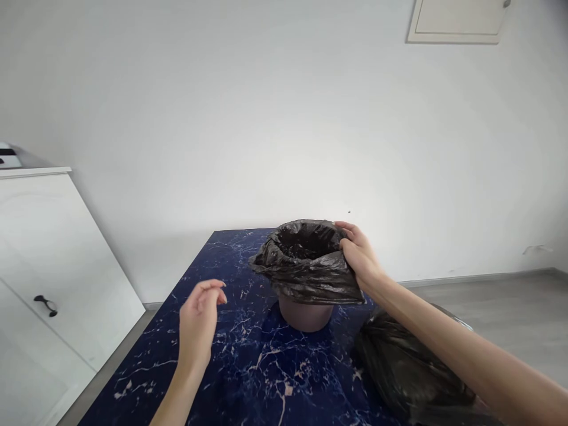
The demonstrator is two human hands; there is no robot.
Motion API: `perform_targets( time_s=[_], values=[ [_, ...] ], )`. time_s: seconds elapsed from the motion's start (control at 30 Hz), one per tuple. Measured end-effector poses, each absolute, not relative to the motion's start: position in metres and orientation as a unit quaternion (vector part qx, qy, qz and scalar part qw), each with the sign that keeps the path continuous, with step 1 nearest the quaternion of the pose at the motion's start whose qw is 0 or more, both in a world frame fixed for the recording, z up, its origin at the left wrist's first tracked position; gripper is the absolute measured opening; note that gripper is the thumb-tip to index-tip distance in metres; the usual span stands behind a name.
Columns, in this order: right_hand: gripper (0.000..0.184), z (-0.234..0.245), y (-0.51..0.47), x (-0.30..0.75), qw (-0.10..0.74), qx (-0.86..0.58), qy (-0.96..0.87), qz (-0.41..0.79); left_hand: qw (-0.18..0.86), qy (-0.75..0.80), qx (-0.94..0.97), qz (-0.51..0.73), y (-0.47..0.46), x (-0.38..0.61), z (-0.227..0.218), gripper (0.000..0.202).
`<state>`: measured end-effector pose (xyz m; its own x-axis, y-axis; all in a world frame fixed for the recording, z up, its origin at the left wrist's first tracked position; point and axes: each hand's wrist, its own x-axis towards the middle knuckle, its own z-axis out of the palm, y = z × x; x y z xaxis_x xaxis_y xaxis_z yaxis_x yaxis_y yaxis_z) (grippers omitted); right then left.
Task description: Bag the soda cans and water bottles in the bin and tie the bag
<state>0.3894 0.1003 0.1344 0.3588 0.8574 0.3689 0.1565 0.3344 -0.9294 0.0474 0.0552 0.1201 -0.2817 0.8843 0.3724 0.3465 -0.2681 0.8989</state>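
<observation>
A small pinkish-grey bin stands on a dark blue marbled table, lined with a black plastic bag folded over its rim. My right hand grips the bag's edge at the right side of the rim, fingers closed on the plastic. My left hand hovers above the table to the left of the bin, fingers loosely curled and apart, holding nothing.
A second black bag, bulging, lies on the table at the right under my right forearm. A white cabinet with a black handle stands at the left. A white wall is behind; grey floor shows at the right.
</observation>
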Motion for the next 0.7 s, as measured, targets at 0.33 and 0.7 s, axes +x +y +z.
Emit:
perform_targets(
  time_s=[0.33,0.7],
  values=[
    [0.056,0.130,0.128,0.484,0.711,-0.579,-0.358,0.175,0.325,0.586,0.628,0.396,0.042,0.032,0.051,0.028],
    [0.051,0.141,0.098,0.522,0.644,-0.657,-0.391,0.032,0.324,0.598,0.630,0.376,0.075,0.011,0.018,0.037]
  ],
)
